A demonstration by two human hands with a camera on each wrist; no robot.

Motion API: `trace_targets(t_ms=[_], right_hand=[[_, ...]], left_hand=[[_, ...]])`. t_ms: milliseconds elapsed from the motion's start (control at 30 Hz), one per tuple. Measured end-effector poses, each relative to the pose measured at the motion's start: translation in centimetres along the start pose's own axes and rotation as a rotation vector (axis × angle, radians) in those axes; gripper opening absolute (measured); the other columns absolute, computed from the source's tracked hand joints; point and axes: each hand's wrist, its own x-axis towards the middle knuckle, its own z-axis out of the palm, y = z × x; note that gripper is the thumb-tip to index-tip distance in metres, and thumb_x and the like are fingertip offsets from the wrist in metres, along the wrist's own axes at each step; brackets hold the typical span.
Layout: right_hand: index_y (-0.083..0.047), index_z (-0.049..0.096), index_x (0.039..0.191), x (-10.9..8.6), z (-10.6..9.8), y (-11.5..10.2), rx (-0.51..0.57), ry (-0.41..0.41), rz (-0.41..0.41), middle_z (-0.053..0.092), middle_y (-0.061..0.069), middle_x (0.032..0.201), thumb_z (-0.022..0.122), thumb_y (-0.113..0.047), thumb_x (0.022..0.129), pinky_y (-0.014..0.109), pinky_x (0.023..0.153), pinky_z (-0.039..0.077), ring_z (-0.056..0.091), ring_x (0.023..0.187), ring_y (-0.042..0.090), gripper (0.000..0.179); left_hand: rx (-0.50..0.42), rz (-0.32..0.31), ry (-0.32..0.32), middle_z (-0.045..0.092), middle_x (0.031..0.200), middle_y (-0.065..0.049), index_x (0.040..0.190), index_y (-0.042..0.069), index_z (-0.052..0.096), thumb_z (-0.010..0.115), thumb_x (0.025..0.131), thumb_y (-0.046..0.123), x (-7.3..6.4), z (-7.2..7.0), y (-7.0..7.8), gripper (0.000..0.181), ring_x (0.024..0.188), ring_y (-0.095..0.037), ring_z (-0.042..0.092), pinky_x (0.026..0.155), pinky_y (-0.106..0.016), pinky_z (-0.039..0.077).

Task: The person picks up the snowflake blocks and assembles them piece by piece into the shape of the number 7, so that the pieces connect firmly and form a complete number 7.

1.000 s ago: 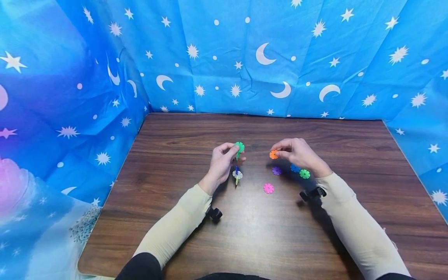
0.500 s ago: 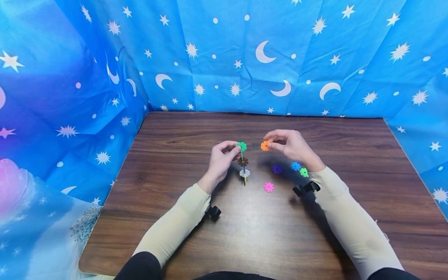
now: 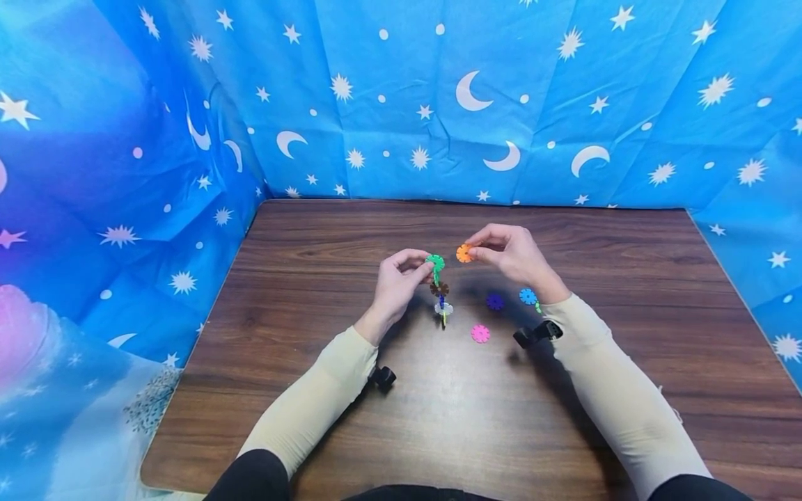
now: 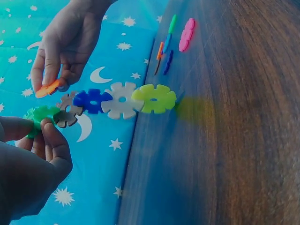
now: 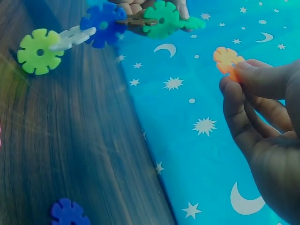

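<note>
While the left hand pinches a slotted green disc between thumb and curled fingers, the right hand holds a slotted orange disc the same way, by its edge. Both hands are raised over the wooden counter, and the orange disc is near the green one, with a gap between them.

From the left hand, a chain of interlocked discs hangs nearly straight down: below the pinched one come a second green disc, a brown disc, a blue disc, a white disc and, lowest, a yellow-green disc. Whether that last one touches the counter, I cannot tell.

Loose discs lie on the counter below the right hand and toward the person: a pink disc, a purple-blue disc, a light blue disc and a bright green disc, mostly hidden by the right wrist. Blue cloth printed with white stars and moons hangs behind the counter.
</note>
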Motion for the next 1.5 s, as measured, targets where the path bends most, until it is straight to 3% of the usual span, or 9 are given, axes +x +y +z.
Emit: trace_targets(t_ms=[200, 467, 800, 967, 1200, 1500], right_hand=[[0.004, 0.071, 0.099, 0.4, 0.3, 0.0, 0.075, 0.032, -0.025, 0.073, 0.018, 0.094, 0.071, -0.001, 0.087, 0.025, 0.067, 0.06, 0.069, 0.077, 0.005, 0.013], [0.009, 0.069, 0.099, 0.8, 1.1, -0.2, 0.22, 0.039, -0.133, 0.073, 0.0, 0.091, 0.07, 0.001, 0.086, 0.022, 0.07, 0.06, 0.071, 0.079, 0.007, 0.015], [0.014, 0.067, 0.097, 1.5, 2.1, -0.2, 0.312, 0.028, -0.147, 0.071, -0.003, 0.09, 0.068, 0.007, 0.085, 0.023, 0.069, 0.06, 0.069, 0.078, 0.008, 0.014], [0.012, 0.067, 0.097, 1.7, 2.5, -0.1, 0.327, 0.02, -0.151, 0.071, 0.004, 0.092, 0.068, 0.006, 0.086, 0.023, 0.07, 0.06, 0.069, 0.079, 0.009, 0.013], [0.012, 0.066, 0.098, 2.1, 2.8, -0.2, 0.354, -0.002, -0.169, 0.07, 0.004, 0.093, 0.066, 0.007, 0.087, 0.023, 0.069, 0.06, 0.068, 0.077, 0.009, 0.012], [0.014, 0.065, 0.097, 2.2, 3.2, 0.0, 0.333, -0.01, -0.178, 0.07, -0.005, 0.092, 0.064, 0.008, 0.088, 0.021, 0.067, 0.058, 0.066, 0.075, 0.007, 0.01]], left_hand=[[0.014, 0.02, -0.012, 0.07, 0.081, -0.004, 0.104, -0.011, 0.064, 0.069, 0.085, -0.007, -0.1, -0.2, -0.1, 0.02, 0.067, -0.012, 0.067, 0.068, -0.026, 0.061], [0.072, 0.033, -0.018, 0.073, 0.088, -0.007, 0.104, -0.008, 0.068, 0.07, 0.087, -0.001, -0.2, 0.1, -0.1, 0.019, 0.07, -0.012, 0.068, 0.071, -0.029, 0.061], [0.051, 0.024, -0.014, 0.072, 0.085, -0.005, 0.103, -0.012, 0.067, 0.069, 0.087, -0.003, -0.1, 0.2, -0.2, 0.018, 0.067, -0.011, 0.067, 0.069, -0.027, 0.061], [0.043, 0.02, -0.023, 0.071, 0.082, -0.003, 0.103, -0.013, 0.067, 0.068, 0.087, -0.004, 0.0, 0.3, -0.1, 0.019, 0.066, -0.012, 0.066, 0.068, -0.026, 0.061], [0.071, 0.041, -0.03, 0.072, 0.085, -0.006, 0.102, -0.01, 0.068, 0.069, 0.087, -0.002, 0.0, 0.2, 0.1, 0.017, 0.068, -0.012, 0.067, 0.07, -0.028, 0.061], [0.079, 0.01, -0.035, 0.071, 0.083, -0.003, 0.104, -0.009, 0.069, 0.069, 0.087, -0.001, 0.0, 0.1, -0.3, 0.018, 0.069, -0.012, 0.067, 0.071, -0.031, 0.062]])
